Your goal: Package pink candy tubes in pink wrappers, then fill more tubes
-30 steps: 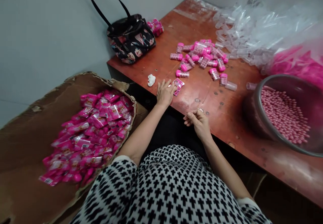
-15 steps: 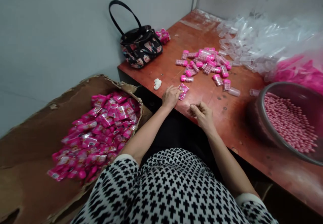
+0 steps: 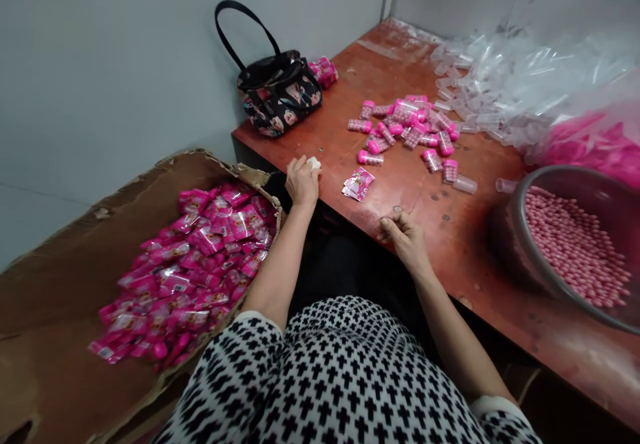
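At the table's near edge my left hand (image 3: 303,183) has its fingers curled against a crumpled white wad (image 3: 314,163), which looks like tissue. The hand partly covers the wad. Just to the right lie a few small pink printed sachets (image 3: 359,184), overlapping and touched by neither hand. My right hand (image 3: 405,236) rests over the table edge with thumb and fingers pinched together; what is between them, if anything, cannot be made out. Beyond the sachets is a pile of clear tubes with pink caps (image 3: 413,124), filled with pink beads.
A torn cardboard box (image 3: 60,297) full of pink wrapped packs (image 3: 200,264) stands left. A flowered black handbag (image 3: 280,97) sits at the table's (image 3: 350,97) left corner. On the right are a grey basin (image 3: 520,244) of pink beads, empty clear tubes (image 3: 480,91) and pink pieces in plastic.
My left hand has left the sachets and moved left onto the white wad. The sachets now lie uncovered. My right hand has shifted only slightly, still pinched.
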The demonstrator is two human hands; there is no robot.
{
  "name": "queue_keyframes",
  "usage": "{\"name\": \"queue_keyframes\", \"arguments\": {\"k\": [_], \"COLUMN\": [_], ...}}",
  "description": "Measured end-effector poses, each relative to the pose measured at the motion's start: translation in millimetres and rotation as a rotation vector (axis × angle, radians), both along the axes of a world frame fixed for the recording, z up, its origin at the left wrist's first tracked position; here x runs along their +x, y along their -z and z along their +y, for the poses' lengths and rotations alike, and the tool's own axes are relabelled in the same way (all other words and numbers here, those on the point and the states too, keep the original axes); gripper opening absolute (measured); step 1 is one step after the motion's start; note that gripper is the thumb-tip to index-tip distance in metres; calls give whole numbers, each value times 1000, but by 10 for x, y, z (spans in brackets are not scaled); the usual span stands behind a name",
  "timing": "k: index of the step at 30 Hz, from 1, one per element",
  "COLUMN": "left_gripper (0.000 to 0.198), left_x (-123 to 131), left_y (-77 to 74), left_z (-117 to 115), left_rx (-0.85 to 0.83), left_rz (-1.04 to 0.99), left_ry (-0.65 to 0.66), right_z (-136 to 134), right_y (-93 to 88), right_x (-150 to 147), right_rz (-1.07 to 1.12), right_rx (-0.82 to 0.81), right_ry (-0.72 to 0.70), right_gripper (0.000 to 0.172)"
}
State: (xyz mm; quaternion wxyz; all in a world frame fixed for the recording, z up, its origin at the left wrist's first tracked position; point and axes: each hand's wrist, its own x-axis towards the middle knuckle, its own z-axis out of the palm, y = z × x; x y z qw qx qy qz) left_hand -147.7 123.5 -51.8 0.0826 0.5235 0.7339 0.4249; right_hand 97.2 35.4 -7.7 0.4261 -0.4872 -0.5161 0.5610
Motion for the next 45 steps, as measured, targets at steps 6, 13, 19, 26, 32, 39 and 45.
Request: {"name": "queue_keyframes", "arguments": {"k": [6, 13, 19, 26, 32, 39, 45], "left_gripper": [34, 25, 28, 46, 34, 33, 29], "left_x": [501, 622, 704, 747, 640, 537, 627], "left_y": [-92, 88, 10, -254, -401, -435, -477], "left_z": [-115, -80, -227, -448, -520, -584, -530], "left_rx": [-46, -24, 136, 60, -197, -177, -161], "left_rz": [223, 143, -1, -589, -1120, -1226, -1276], "left_ry": [369, 362, 373, 314, 321, 194, 178], "right_z": [100, 316, 753, 933, 975, 1023, 957], "right_y": [-8, 26, 154, -10, -146, -144, -157], "right_x": [-32, -118, -320, -418, -421, -496, -528], "right_rz": [20, -13, 141, 232, 106, 116, 145], "right_rx": [-7, 32, 4, -12, -18, 17, 33], "right_ry": [0, -15, 135, 55, -93, -50, -153], "right_gripper": [28, 28, 49, 52, 53, 42, 39]}}
